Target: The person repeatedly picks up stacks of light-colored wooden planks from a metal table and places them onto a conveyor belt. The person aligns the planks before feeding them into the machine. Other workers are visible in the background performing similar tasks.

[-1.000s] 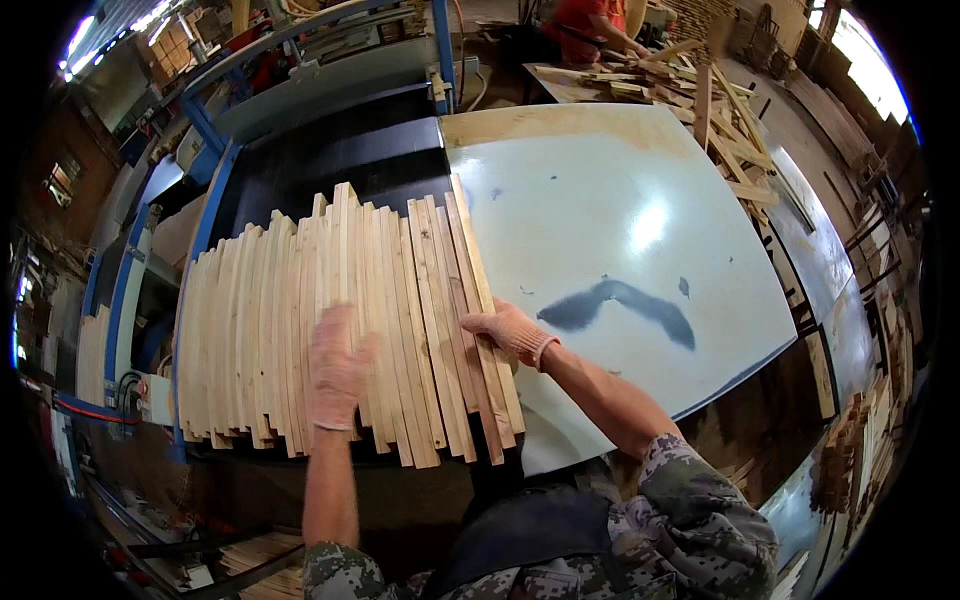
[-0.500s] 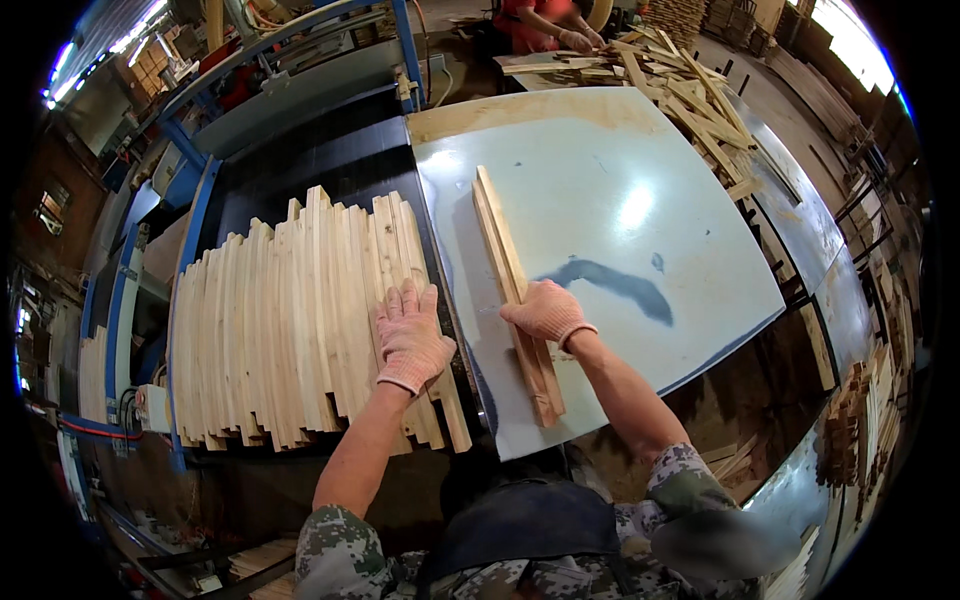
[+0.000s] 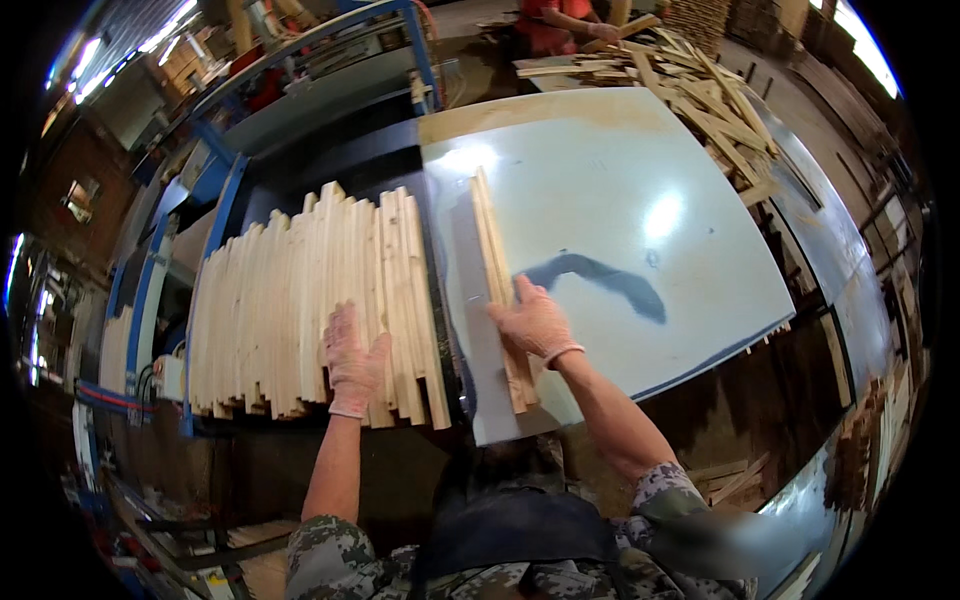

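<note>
My left hand [image 3: 352,365], in a pale knit glove, lies with its fingers stretched out on a row of light wooden strips [image 3: 270,310]. The strips are set side by side on a black bed, their ends uneven. A couple of longer strips [image 3: 488,235] lie together on the light sheet-topped table to the right of the row. Beside them is my right hand [image 3: 538,320], gloved alike, its fingers apart and its thumb side against the strips. It is open and not wrapped round them.
The light tabletop [image 3: 610,180] bears a dark curved smear. At the back right is a heap of loose wood pieces [image 3: 715,125], where a co-worker in red [image 3: 553,30] handles a piece. A blue metal frame [image 3: 422,55] stands at the back left. Stacked wood [image 3: 860,450] is at the right.
My left hand has slid left and nearer along the row. My right hand has loosened from the pair of strips, its fingers now spread. The view has shifted slightly.
</note>
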`<state>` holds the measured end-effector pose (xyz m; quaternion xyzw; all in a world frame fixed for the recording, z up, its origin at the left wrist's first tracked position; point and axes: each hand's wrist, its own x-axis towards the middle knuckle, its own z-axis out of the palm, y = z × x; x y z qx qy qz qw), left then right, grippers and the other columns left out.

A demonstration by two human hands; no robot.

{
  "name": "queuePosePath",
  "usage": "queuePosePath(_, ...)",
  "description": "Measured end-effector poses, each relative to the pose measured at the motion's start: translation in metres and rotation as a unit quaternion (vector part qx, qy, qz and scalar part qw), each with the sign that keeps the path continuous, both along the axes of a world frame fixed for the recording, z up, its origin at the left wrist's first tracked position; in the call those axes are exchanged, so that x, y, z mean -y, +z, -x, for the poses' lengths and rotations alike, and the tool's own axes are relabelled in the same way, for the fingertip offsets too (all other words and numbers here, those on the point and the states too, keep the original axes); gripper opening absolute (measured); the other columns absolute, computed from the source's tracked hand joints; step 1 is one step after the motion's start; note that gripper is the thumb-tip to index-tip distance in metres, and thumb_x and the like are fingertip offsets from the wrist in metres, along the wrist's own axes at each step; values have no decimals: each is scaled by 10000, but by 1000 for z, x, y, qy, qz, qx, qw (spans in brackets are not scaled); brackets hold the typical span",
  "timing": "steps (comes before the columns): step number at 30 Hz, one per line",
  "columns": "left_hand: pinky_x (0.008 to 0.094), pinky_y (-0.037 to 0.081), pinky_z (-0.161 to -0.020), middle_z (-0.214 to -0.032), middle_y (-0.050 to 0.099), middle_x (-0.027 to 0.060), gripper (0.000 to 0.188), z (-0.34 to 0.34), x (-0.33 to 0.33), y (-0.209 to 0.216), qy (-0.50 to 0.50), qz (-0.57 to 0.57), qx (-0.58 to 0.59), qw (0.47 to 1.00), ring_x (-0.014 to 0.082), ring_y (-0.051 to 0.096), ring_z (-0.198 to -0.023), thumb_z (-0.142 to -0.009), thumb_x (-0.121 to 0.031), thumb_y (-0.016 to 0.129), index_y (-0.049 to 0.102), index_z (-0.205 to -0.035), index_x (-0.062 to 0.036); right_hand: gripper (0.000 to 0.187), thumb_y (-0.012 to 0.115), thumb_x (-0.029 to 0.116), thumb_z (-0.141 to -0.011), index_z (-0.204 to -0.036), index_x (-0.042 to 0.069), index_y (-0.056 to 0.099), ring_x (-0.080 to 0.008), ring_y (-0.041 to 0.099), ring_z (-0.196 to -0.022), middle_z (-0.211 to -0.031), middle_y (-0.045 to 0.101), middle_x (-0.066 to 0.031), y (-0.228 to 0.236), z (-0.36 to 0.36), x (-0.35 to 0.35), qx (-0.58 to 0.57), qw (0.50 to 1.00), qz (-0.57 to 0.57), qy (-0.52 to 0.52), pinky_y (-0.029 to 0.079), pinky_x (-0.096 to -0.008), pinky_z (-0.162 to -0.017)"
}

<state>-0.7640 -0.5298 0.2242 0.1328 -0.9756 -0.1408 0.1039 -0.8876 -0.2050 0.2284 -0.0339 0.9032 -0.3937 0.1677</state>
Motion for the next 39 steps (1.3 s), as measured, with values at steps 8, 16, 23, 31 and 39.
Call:
queuePosePath(8, 449, 196, -1325, -1755, 262, 174, 980, -171, 246, 30, 438, 17, 36, 898, 320, 207, -1633, -936, -463, 736, 260, -1679, -37, 637, 727, 74, -947, -1533, -58, 515, -181, 639, -1094, -1269, 676, -118, 6, -100, -14, -144, 931, 317, -112, 522, -337, -1006)
queuePosePath(16, 568, 258, -1275, -1749, 272, 188, 1046, -241, 492, 91, 489, 211, 165, 830, 398, 267, -1600, -910, -640, 648, 259, -1680, -49, 717, 743, 54, -845, -1517, -55, 516, -371, 598, -1321, -1405, 626, -213, -2, -159, 72, -284, 956, 29, -70, 480, -432, -1120)
queuePosePath(23, 528, 317, -1245, -1732, 320, 130, 895, -251, 584, 89, 463, 247, 165, 835, 337, 303, -1589, -944, -496, 684, 330, -1661, -92, 700, 629, 147, -897, -1578, 72, 486, -392, 384, -1551, -1668, 433, -193, -54, -136, 91, -248, 893, -375, 13, 254, -520, -1298)
queuePosePath(31, 484, 275, -1287, -1748, 291, 147, 883, -243, 549, 86, 421, 262, 159, 854, 301, 292, -1607, -968, -388, 677, 253, -1686, -98, 617, 594, 95, -883, -1497, 57, 550, -376, 568, -1342, -1484, 593, -152, -42, -154, 89, -308, 887, -343, 21, 446, -496, -1114)
queuePosePath(39, 422, 304, -1273, -1718, 353, 167, 822, -278, 536, 123, 424, 118, 132, 888, 303, 376, -1566, -956, -364, 700, 365, -1642, -59, 602, 618, 61, -842, -1444, 63, 599, -367, 594, -1275, -1408, 640, -143, -39, -199, 90, -305, 905, -297, -9, 471, -504, -1063)
